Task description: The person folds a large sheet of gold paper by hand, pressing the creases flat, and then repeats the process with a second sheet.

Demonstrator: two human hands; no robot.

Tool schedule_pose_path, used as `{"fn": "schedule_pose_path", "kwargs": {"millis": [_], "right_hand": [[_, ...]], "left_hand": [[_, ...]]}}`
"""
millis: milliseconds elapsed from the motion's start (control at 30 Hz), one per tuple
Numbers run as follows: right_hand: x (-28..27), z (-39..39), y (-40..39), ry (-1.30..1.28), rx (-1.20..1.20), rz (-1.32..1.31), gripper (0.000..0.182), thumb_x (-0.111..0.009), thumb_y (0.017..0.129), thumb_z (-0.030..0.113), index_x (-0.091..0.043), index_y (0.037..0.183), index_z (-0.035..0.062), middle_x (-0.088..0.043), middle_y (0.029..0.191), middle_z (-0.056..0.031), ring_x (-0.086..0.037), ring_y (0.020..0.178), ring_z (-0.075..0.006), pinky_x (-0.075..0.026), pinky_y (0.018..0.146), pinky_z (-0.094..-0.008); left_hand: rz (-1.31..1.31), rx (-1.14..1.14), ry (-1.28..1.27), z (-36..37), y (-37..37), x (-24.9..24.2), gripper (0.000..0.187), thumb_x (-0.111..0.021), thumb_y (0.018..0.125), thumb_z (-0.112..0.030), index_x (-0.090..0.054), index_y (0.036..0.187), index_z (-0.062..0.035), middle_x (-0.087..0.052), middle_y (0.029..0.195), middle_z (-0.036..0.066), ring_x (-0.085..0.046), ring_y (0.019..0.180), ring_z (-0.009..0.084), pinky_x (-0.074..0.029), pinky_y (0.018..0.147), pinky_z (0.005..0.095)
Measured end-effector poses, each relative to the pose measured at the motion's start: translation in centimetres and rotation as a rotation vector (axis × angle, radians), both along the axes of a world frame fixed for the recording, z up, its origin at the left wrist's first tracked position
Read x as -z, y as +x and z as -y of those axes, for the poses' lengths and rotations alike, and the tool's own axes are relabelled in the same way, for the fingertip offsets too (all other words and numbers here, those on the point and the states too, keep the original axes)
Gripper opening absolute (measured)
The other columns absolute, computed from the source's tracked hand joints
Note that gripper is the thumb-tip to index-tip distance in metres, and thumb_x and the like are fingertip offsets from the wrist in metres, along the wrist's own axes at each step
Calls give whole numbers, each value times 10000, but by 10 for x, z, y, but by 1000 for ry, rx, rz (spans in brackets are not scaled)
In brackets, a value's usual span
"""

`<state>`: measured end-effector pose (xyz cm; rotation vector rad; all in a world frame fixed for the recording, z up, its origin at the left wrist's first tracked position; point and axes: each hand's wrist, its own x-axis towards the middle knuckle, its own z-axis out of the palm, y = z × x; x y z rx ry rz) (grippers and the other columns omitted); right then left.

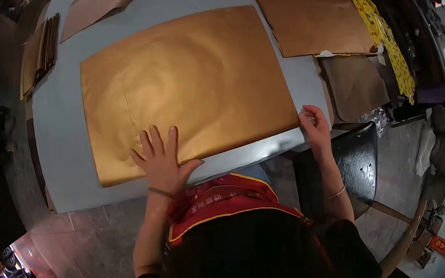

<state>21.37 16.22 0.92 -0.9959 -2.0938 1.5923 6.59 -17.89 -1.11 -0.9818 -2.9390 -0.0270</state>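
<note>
A large golden-brown paper sheet (187,82) lies on the pale grey table surface (61,132), with a vertical crease in its left part. My left hand (163,161) rests flat on the sheet's lower edge, its fingers spread. At the sheet's lower right corner is my right hand (315,124), its fingers curled together; whether they pinch the corner is too small to tell. Between the sheet's lower edge and the table edge runs a shiny pale strip (258,151).
A stack of brown sheets (318,8) lies at the upper right beside yellow patterned material (381,22). Folded brown paper (42,53) sits at the upper left, a lighter sheet (98,6) at the top. A black chair (349,161) stands at the lower right.
</note>
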Motion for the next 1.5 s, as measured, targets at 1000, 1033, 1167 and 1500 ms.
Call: {"fn": "schedule_pose_path", "kwargs": {"millis": [1000,1033,1167,1500], "right_hand": [[-5,-4,-10,-244,-11,221,256,-605,881,114,-489,1098,45,-573,695,-28,-533,562,-84,-406,459,-230],[-7,-3,-11,-241,-8,236,255,-609,881,117,-488,1094,45,-574,702,-31,-537,566,-86,-412,463,-233],[-5,-3,-11,-276,-2,210,251,-618,882,129,-486,1079,47,-579,722,-40,-549,575,-94,-421,464,-239],[-4,-8,-9,-271,-16,213,253,-603,884,115,-478,1092,45,-575,704,-49,-553,567,-107,-452,467,-239]], "left_hand": [[24,-34,-58,-9,6,-14,970,-391,741,-815,-330,1452,-159,-223,1485,254,-198,1363,439,-117,1009,678],[15,-29,-60,-9,6,-13,969,-393,741,-814,-331,1451,-157,-223,1485,255,-194,1364,438,-114,1011,678],[40,-31,-22,-6,6,-8,967,-395,755,-802,-281,1472,-163,-172,1506,253,-158,1377,439,-99,1014,678],[-34,-62,116,-7,5,2,729,-505,837,-604,-354,1432,-211,-266,1476,214,-225,1352,431,-165,986,699]]}}
